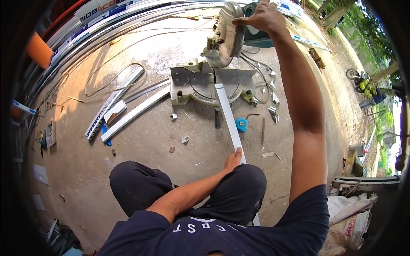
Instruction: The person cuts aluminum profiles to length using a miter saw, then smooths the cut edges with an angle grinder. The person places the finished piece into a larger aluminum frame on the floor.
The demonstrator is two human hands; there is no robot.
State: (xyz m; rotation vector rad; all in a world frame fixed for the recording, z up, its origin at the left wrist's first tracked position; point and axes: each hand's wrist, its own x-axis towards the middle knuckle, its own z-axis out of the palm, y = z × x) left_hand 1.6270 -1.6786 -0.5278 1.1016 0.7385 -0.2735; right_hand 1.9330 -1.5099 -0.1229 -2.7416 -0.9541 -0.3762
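A miter saw (229,38) with a grey blade guard and green motor housing stands on the floor ahead, its head raised. My right hand (265,19) grips the top of the saw head, thumb across toward the guard; the handle itself is hidden. On the grey saw base (183,83) rests the far end of a long white metal profile (228,115). My left hand (233,160) is closed round this profile beside my right knee, and its near end runs under my leg. Beside the profile lies a blue tape measure (241,125).
White profiles (134,114) and a perforated strip (112,104) lie left of the saw. Small metal offcuts (273,114) are scattered nearby. A cable (92,81) loops across the floor. Long bars (64,55) are stacked far left. White sacks (348,213) lie near right; a person (370,98) is outside.
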